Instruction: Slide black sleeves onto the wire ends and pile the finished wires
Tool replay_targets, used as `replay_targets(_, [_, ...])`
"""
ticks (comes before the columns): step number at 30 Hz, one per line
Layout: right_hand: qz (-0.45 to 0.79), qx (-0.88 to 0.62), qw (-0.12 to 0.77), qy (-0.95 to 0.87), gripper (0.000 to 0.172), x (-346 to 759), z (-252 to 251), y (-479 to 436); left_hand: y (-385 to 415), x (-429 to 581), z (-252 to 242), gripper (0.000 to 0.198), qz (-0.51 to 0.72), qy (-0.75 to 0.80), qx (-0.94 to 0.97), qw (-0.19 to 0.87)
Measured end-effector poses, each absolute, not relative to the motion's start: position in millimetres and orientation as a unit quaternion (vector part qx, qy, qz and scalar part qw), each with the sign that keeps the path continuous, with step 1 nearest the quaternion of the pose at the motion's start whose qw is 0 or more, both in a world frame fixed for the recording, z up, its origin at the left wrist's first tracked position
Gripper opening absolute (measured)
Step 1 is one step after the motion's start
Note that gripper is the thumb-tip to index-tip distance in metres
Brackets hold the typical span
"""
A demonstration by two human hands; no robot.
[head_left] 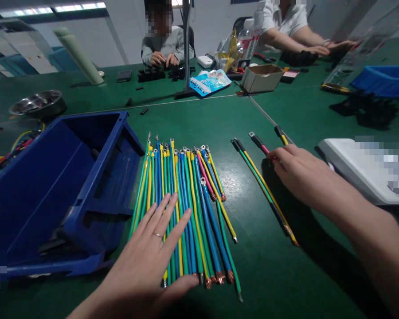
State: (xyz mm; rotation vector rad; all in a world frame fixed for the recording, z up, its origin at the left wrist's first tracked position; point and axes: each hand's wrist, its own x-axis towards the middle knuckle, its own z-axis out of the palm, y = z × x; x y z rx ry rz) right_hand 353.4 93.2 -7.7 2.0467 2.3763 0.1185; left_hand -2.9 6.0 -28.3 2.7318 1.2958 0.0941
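A left hand (149,248), its fingers spread wide and a slim ring worn on one, is laid across a row of cables (193,199) on a smooth green counter (173,122), seen from the head camera. The straight, glossy lengths, sheathed in green, yellow, blue and red, are tipped with pierced metal lugs at the far ends; several near ends are finished in frayed copper strands. A red cable (265,149) with a black sleeve and flat lug is pinched in the drawn-together fingers of the right hand (301,173). Beside it, a slender pair of green and yellow cables (253,165) is set apart from the row. The row is flanked by a dark blue plastic bin (101,173) with angular walls; a round, shiny metal bowl (59,106) is placed behind. Across the counter, an open-topped cardboard box (259,83) and a crinkled blue pouch (202,90) are seen near two seated people.
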Motion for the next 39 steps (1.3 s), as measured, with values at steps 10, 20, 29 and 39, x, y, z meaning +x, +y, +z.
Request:
replay_targets(10, [0.055,0.710,0.029,0.702,0.046,359,-1,90,5,-2,-28,0.097,0.023,0.436,0.897,0.070])
replay_targets(20, [0.111,0.730,0.035,0.674,0.042,364,1,84,7,-3,-29,0.094,0.020,0.422,0.904,0.064])
replay_targets(29, [-0.006,0.444,-0.221,0.868,0.018,282,13,61,10,-5,-26,0.092,-0.002,0.407,0.909,0.085])
replay_targets(39, [-0.124,0.364,-0.191,0.903,0.022,247,-3,38,9,-7,-29,0.095,-0.012,0.393,0.917,0.067])
